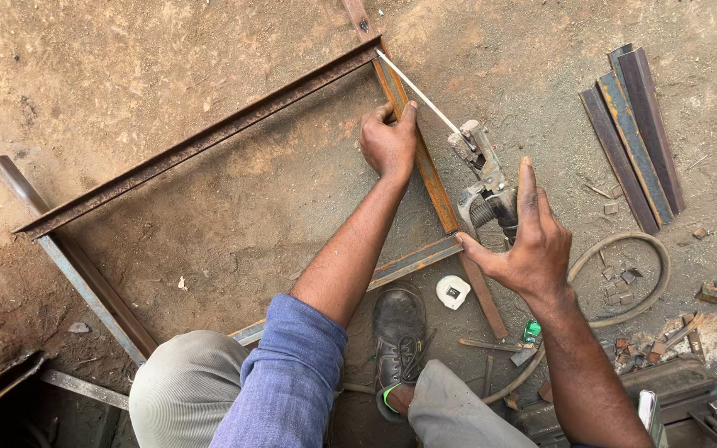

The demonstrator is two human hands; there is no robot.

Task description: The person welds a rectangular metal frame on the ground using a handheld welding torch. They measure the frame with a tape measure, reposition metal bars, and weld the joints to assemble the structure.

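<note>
Electrode holder (483, 178) gripped by right hand (529, 245); left hand (389, 141) clamps angle-iron frame (201, 141) beside rod (419, 94); slip risks misaligned corner.

A single view, taken from the person's head, looks almost straight down at the dirt floor (209, 50) from close above. The near edge of the picture takes in the person's own knees and one boot (400, 332); both forearms run from there up to mid-frame. The rusty steel frame (201, 137) fills the left and middle, its far corner near the top edge. No second view shares this scene.
</note>
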